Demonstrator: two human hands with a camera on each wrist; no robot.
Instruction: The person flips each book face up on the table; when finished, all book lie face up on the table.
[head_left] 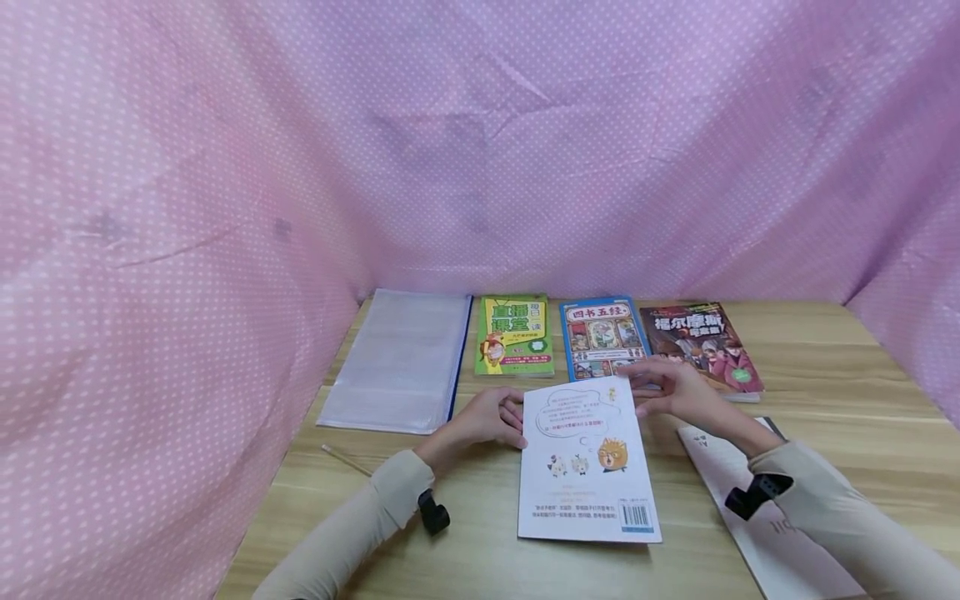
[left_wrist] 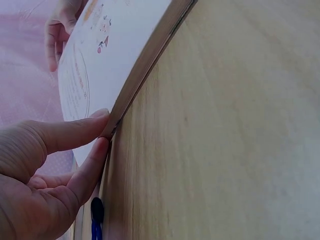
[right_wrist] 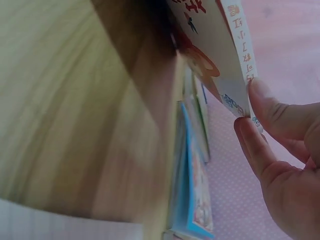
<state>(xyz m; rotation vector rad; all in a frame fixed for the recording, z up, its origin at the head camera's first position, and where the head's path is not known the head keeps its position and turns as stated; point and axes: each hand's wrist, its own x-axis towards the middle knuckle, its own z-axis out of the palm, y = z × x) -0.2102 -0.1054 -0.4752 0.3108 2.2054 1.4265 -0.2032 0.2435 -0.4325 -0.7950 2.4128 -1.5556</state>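
A white book (head_left: 577, 492) is raised off the wooden table in the head view, its back cover up and its print upside down. Cartoon animals and a barcode show on the cover. My left hand (head_left: 487, 417) pinches the book's left, page-edge side; in the left wrist view, thumb (left_wrist: 82, 131) and forefinger hold that edge. At the far right corner, my right hand (head_left: 671, 392) holds the book by its spine. The right wrist view shows thumb and fingers (right_wrist: 257, 147) pinching the end of the spine (right_wrist: 243, 50), with part of the front cover visible.
Along the back lie a clear folder (head_left: 397, 362) with a blue edge, a green book (head_left: 515, 333), a blue book (head_left: 603, 333) and a dark book (head_left: 705, 337). A pencil (head_left: 345, 459) lies near my left forearm. Under my right forearm is a pale notebook (head_left: 750, 533).
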